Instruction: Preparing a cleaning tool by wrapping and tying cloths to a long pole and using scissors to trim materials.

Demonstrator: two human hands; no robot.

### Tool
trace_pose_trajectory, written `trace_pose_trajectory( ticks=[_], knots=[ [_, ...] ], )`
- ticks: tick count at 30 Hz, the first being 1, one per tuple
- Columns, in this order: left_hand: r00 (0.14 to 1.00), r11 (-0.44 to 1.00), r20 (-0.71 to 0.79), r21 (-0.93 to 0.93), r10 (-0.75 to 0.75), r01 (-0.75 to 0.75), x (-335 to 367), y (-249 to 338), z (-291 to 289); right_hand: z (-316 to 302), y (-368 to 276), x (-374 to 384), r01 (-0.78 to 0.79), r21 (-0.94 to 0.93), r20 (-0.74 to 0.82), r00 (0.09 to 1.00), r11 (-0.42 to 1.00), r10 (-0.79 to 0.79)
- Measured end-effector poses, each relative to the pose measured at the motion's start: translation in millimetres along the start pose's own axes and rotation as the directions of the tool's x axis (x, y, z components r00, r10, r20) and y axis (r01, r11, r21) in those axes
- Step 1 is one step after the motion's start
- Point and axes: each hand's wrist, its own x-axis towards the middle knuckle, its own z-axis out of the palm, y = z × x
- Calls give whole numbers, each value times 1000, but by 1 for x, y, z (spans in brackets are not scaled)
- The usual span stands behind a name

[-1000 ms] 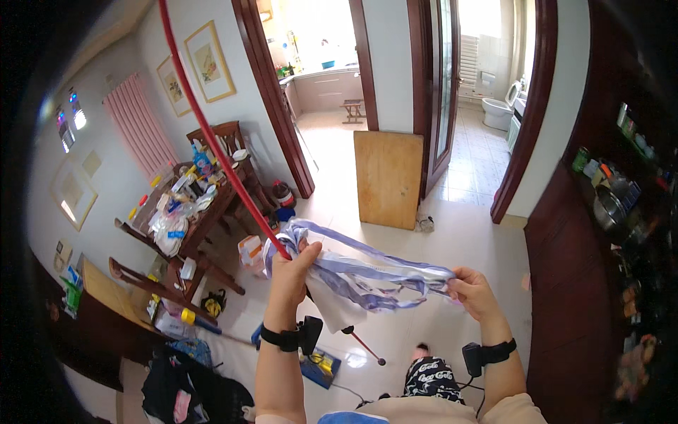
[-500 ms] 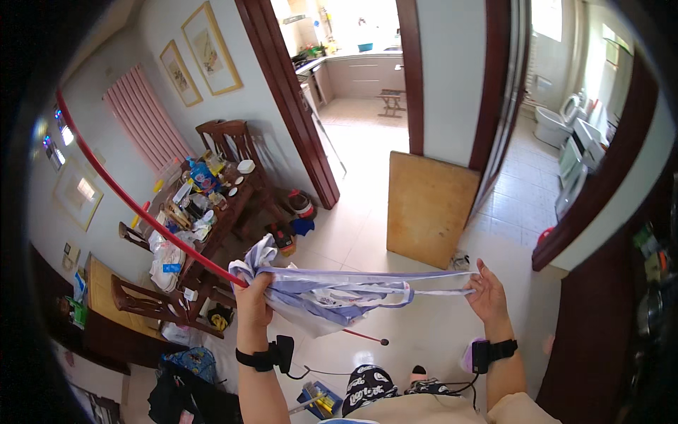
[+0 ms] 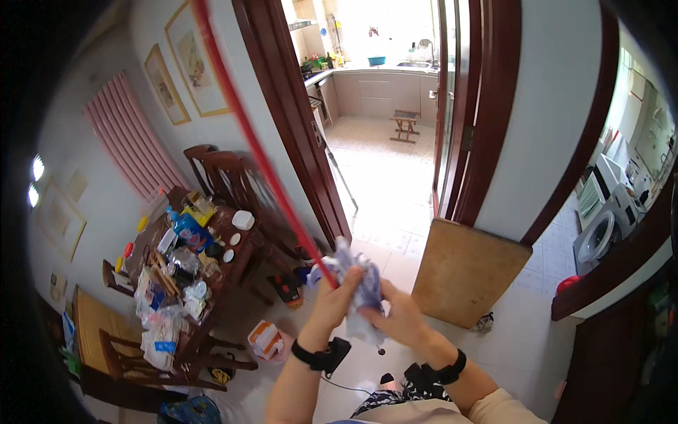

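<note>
A long red pole (image 3: 256, 138) slants from the upper left down to my hands, and its dark tip shows below them. Bunched purple-and-white cloth (image 3: 367, 286) is gathered against the pole. My left hand (image 3: 340, 293) is closed around the pole and the cloth beside it. From the other side, my right hand (image 3: 401, 314) is closed on the bundle, its fingers partly hidden by the cloth and slightly blurred. Both hands are close together in front of my body.
Left stands a cluttered wooden table (image 3: 233, 265) with chairs (image 3: 226, 177). A wooden board (image 3: 470, 272) leans by the kitchen doorway. An orange-and-white package (image 3: 267, 339) sits on the floor near the table. Far right, a washing machine (image 3: 600, 237) shows through another doorway.
My right hand has come in from the right to the bundle, and the stretched cloth strips are now gathered. The pole stands steeper. The view has shifted.
</note>
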Motion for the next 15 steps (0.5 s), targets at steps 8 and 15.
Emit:
trace_pose_trajectory(
  ticks=[8, 15],
  knots=[
    [990, 983, 133, 183, -56, 31, 187, -9, -9, -66, 72, 160, 199, 734, -455, 854, 649, 252],
    [972, 982, 209, 172, -109, 73, 331, -29, -12, -112, 104, 279, 206, 709, -504, 816, 674, 281]
  ],
)
